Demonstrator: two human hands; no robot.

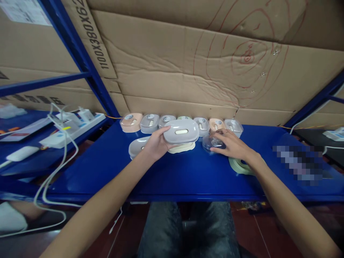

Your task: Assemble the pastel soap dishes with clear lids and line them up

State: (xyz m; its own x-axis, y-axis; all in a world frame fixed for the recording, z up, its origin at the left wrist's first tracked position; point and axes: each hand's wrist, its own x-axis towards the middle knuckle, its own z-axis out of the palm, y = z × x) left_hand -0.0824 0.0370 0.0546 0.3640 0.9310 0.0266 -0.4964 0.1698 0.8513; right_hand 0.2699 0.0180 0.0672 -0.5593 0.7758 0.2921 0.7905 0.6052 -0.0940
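Observation:
My left hand [158, 143] grips a grey oval box [181, 131] by its left end, raised above the blue table. A white oblong piece sits in the middle of the box's top. My right hand [231, 143] has its thumb and fingers curled around a clear plastic lid [208, 144], which lies low at the table. Beneath the held box is a cream-coloured flat piece [182, 148], partly hidden. Another grey box [135, 147] lies behind my left hand. A pale green ring-like roll [236, 166] is partly covered by my right wrist.
Several small lidded boxes with round stickers, including a peach one [130, 123], line the back of the blue table [166, 179] against a cardboard wall [161, 61]. White power strips [72, 130] and cables are at the left. A blurred-out patch [301, 165] is at the right.

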